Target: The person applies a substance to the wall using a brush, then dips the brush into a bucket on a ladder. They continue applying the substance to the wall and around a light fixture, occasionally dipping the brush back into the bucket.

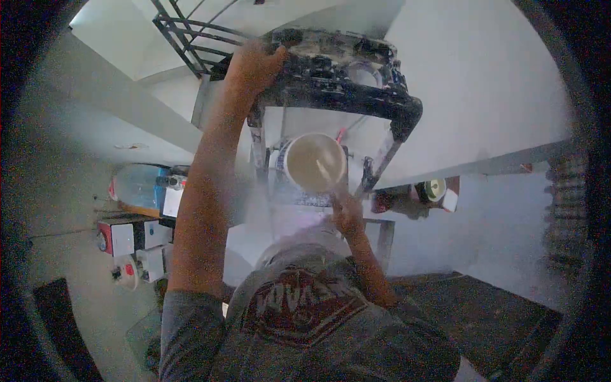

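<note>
My left hand [254, 67] is wrapped round the upper left of a dark stepladder [344, 95], whose top is smeared with white paint or plaster. Below that top, between the ladder's side rails, sits a white bucket [286, 169] with a pale beige inside. My right hand [347, 213] is closed at the bucket's near right rim. A light narrow streak inside the bucket lines up with this hand, but haze hides whether it is a tool's handle. What the fingers hold cannot be made out.
A dark metal railing [197, 41] rises at upper left. Far below on the left are a large clear water bottle [137, 186] and several boxes [118, 237]. A dark flat surface [471, 318] lies at lower right. White walls [484, 83] stand close by.
</note>
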{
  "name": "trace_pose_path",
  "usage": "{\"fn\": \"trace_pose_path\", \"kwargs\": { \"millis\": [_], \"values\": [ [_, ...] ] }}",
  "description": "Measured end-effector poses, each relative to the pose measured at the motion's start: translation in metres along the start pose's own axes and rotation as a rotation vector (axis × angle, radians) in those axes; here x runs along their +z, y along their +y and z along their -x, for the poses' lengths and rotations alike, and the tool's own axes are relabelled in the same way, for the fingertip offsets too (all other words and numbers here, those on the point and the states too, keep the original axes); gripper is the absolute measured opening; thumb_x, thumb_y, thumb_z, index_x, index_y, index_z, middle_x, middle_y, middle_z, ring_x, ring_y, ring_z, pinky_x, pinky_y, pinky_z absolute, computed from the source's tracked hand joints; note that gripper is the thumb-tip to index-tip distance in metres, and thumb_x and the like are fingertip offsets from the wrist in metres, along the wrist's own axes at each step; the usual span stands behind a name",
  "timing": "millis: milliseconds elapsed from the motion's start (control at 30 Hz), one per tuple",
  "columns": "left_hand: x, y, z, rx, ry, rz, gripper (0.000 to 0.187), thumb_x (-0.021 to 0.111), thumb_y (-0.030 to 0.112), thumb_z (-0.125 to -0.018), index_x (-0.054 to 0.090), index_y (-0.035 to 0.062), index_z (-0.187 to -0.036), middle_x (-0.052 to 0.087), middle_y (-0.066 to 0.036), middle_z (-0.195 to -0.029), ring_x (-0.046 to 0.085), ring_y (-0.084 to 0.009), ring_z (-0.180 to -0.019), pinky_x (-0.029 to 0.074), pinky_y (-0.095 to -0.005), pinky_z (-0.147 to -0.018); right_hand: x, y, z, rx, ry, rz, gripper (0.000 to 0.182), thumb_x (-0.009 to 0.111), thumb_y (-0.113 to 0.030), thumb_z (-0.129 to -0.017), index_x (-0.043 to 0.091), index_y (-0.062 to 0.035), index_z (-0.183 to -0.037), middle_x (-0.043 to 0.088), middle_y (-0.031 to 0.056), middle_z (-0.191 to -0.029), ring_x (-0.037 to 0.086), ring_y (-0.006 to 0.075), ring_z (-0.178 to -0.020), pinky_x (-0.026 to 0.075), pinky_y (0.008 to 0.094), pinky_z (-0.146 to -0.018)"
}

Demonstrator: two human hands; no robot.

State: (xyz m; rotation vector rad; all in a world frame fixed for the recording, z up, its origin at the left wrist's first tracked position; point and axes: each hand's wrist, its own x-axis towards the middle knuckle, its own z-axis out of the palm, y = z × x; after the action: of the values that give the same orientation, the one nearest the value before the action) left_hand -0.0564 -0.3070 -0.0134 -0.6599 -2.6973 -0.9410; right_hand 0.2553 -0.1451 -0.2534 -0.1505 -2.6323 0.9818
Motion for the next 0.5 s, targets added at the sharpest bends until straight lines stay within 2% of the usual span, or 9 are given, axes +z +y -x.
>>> {"fn": "trace_pose_path", "kwargs": {
  "millis": [100,167,267,333,400,467,500],
  "values": [
    [-0.001,0.003,0.000,-0.064,-0.058,0.042,0.050,0.052,0.043,-0.085,0.065,-0.0054,-0.089,0.062,-0.031,-0.092,0.061,-0.0455,-0.091,0.048,-0.0489,-0.085,-0.011,-0.007,0.006,0.020,-0.044,0.015,0.030,0.058,-0.017,-0.091,0.059,-0.0027,-0.118,0.065,0.0215,-0.104,0.064,0.0386,-0.092,0.052,0.0457,-0.078],
    [-0.002,0.006,-0.003,-0.026,-0.012,-0.011,0.051,0.051,0.043,-0.085,0.065,-0.0054,-0.089,0.062,-0.031,-0.091,0.061,-0.0454,-0.091,0.048,-0.0491,-0.085,-0.013,-0.009,-0.004,0.021,-0.048,-0.019,0.032,0.058,-0.017,-0.091,0.057,-0.0036,-0.120,0.065,0.0209,-0.105,0.063,0.0387,-0.092,0.052,0.0458,-0.077],
    [0.004,-0.005,-0.004,-0.029,-0.027,-0.041,0.051,0.052,0.043,-0.085,0.065,-0.0051,-0.091,0.062,-0.031,-0.091,0.061,-0.0452,-0.091,0.048,-0.0493,-0.084,-0.004,0.002,0.002,-0.075,0.068,-0.059,0.036,0.058,-0.018,-0.091,0.055,-0.0060,-0.125,0.065,0.0208,-0.105,0.063,0.0388,-0.092,0.051,0.0462,-0.077],
    [0.004,-0.003,-0.007,-0.055,-0.064,-0.015,0.050,0.052,0.043,-0.085,0.066,-0.0048,-0.091,0.063,-0.031,-0.091,0.061,-0.0450,-0.092,0.048,-0.0494,-0.084,-0.006,0.002,0.000,-0.044,-0.034,0.028,0.034,0.058,-0.019,-0.092,0.057,-0.0046,-0.122,0.065,0.0203,-0.105,0.064,0.0373,-0.091,0.052,0.0453,-0.077],
    [0.003,-0.004,-0.004,-0.040,-0.015,-0.025,0.048,0.062,0.043,-0.086,0.065,-0.0043,-0.096,0.068,-0.021,-0.086,0.068,-0.0293,-0.080,0.052,-0.0387,-0.072,-0.009,-0.002,-0.006,-0.038,0.016,-0.057,0.031,0.058,-0.019,-0.092,0.059,-0.0037,-0.119,0.066,0.0196,-0.104,0.065,0.0366,-0.090,0.052,0.0448,-0.076],
    [0.005,-0.008,-0.003,-0.029,-0.012,-0.028,0.049,0.062,0.043,-0.086,0.065,-0.0043,-0.096,0.068,-0.021,-0.086,0.068,-0.0296,-0.081,0.052,-0.0388,-0.072,-0.016,-0.010,-0.004,-0.017,0.053,-0.144,0.029,0.058,-0.019,-0.092,0.061,-0.0029,-0.116,0.067,0.0189,-0.103,0.065,0.0358,-0.090,0.052,0.0444,-0.076],
    [0.002,-0.003,-0.003,-0.011,0.000,-0.030,0.049,0.062,0.044,-0.085,0.065,-0.0044,-0.096,0.068,-0.021,-0.086,0.068,-0.0299,-0.082,0.052,-0.0388,-0.073,-0.019,-0.013,-0.006,0.083,0.022,-0.245,0.027,0.058,-0.019,-0.092,0.062,-0.0022,-0.113,0.068,0.0187,-0.102,0.066,0.0354,-0.089,0.052,0.0432,-0.076]
  ]
}}
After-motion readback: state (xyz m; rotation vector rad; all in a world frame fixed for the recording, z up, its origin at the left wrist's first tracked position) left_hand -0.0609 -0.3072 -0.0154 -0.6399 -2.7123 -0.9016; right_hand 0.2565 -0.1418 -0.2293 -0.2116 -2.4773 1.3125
